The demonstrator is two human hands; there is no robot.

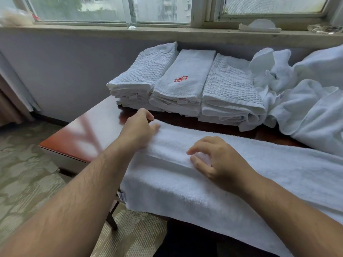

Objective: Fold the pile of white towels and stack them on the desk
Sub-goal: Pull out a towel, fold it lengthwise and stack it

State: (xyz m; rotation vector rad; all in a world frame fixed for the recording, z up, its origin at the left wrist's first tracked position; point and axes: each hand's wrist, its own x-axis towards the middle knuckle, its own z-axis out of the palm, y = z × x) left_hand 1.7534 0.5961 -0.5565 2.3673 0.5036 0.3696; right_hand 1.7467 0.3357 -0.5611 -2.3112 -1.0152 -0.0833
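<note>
A long white towel (185, 186) lies across the near edge of the red-brown desk (96, 130), folded lengthwise, its near part hanging over the edge. My left hand (138, 127) holds the towel's far left corner, fingers curled at the edge. My right hand (217, 160) rests on the fold line near the middle, fingers bent, fingertips pressing the cloth. Three stacks of folded white towels (185, 86) stand side by side at the back of the desk; the middle stack's top towel bears a red emblem. A loose pile of unfolded white towels (306, 101) lies at the right.
Behind the desk runs a windowsill (167, 34) with a clear glass (130, 13) and a white tissue holder (259, 26). Carpeted floor (27, 173) lies to the left of the desk, with a curtain (11, 93) at the far left.
</note>
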